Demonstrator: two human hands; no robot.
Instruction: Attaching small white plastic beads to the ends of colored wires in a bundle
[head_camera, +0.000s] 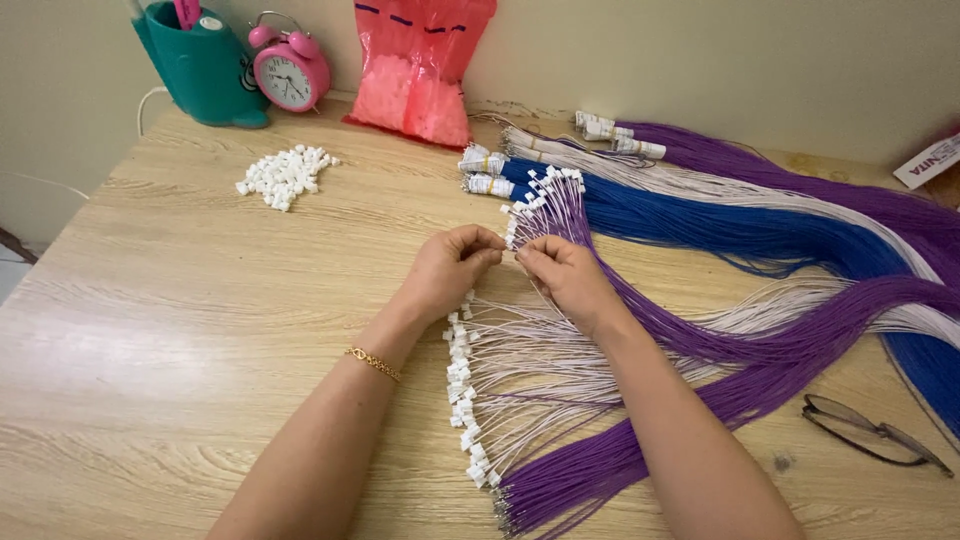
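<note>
Pinching something tiny between left hand (452, 265), right hand (565, 275), item indiscernible

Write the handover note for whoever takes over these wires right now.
Left hand and right hand meet fingertip to fingertip, pinching a wire end; what sits between them is too small to tell.
Done, as it looks: purple wires and white wires fanned under the hands already carry white connectors.
Left: purple wires at the table's near edge show bare ends. Loose connectors are piled far left; bundled blue wires lie at right.
</note>
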